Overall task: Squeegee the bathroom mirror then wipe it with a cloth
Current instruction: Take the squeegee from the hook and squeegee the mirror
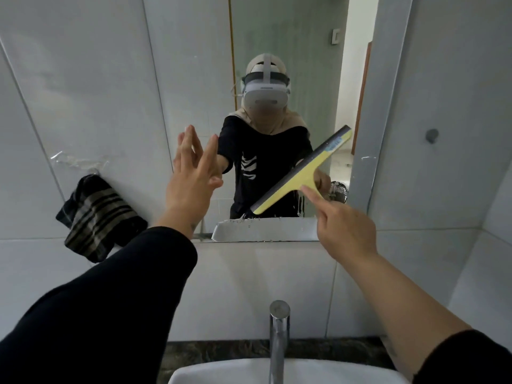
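The bathroom mirror (291, 37) hangs on the tiled wall above the sink. A yellow squeegee (304, 170) with a grey blade lies slanted against the glass at its lower right, the blade's low end close to the bottom edge. My right hand (343, 225) grips its handle, forefinger stretched along it. My left hand (191, 176) is flat and open, its fingertips at the mirror's left edge, touching or nearly touching the glass. A dark striped cloth (94, 217) hangs from a wall hook at the left. Water drops cling to the mirror's lower strip.
A chrome tap (278, 333) rises over the white basin (194, 374) at the bottom. A small round hook (431, 135) sits on the right wall. The mirror shows a person wearing a headset.
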